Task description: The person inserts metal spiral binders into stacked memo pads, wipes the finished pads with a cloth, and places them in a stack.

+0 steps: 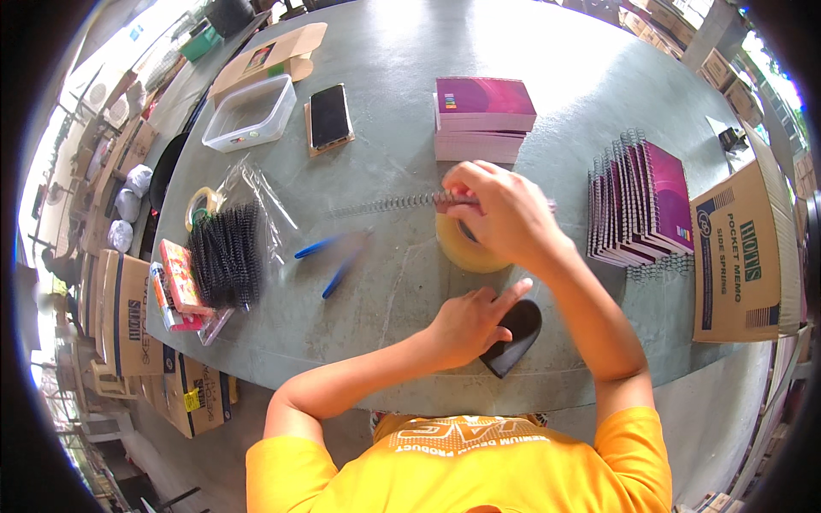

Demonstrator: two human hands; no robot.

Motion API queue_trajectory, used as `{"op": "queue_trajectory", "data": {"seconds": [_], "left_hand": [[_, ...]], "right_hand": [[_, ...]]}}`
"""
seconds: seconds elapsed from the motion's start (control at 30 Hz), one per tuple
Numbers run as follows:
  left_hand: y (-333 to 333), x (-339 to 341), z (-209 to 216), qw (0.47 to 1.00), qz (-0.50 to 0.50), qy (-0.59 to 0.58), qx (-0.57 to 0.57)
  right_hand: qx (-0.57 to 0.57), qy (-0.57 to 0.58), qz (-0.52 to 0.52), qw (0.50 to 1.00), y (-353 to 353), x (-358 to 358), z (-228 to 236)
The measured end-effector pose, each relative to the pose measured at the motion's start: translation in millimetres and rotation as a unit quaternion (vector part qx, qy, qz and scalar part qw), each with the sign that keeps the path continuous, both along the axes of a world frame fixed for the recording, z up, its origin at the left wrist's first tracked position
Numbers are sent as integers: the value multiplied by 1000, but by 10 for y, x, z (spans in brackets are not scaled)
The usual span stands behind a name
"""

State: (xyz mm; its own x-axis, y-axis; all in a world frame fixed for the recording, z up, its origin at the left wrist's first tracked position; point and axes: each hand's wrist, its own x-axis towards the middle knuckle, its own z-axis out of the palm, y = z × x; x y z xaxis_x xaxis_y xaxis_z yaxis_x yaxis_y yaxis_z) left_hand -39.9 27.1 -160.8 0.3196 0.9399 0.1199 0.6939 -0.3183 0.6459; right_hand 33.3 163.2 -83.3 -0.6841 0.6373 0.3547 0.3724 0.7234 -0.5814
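Right hand: thumb and fingers pinched together on a dark wire coil, which sticks out leftward over the table, far end blurred. Purple strip at the grip, maybe a notebook edge; too blurred to tell. Wide tape roll just below, partly hidden by this hand.

Left hand: index finger extended, others loosely curled, nothing seen in the grip. Overlaps a black curved piece; can't tell if touching.

Pliers with 2 blue handles, blurred, left of the tape. Further left, a heap of black coils beside a clear plastic bag. Purple-covered stack beyond the right hand. Row of coil-bound purple notebooks on the right, next to a cardboard box.
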Motion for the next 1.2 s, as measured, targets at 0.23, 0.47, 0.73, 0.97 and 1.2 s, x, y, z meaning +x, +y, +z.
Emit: {"op": "queue_trajectory", "data": {"seconds": [0.23, 0.47, 0.73, 0.97, 1.2], "left_hand": [[268, -768, 650, 949, 181, 83, 244], [328, -908, 884, 905, 218, 96, 352], [269, -756, 963, 907, 253, 7, 335], [299, -768, 1035, 898, 249, 62, 357], [344, -682, 1284, 825, 316, -203, 422]], "right_hand": [[-407, 208, 35, 889, 332, 702, -312], [-349, 234, 89, 903, 281, 691, -512], [-367, 268, 65, 888, 228, 715, -543], [-417, 302, 53, 856, 265, 747, -519], [-351, 290, 55, 889, 197, 696, -582]]}}
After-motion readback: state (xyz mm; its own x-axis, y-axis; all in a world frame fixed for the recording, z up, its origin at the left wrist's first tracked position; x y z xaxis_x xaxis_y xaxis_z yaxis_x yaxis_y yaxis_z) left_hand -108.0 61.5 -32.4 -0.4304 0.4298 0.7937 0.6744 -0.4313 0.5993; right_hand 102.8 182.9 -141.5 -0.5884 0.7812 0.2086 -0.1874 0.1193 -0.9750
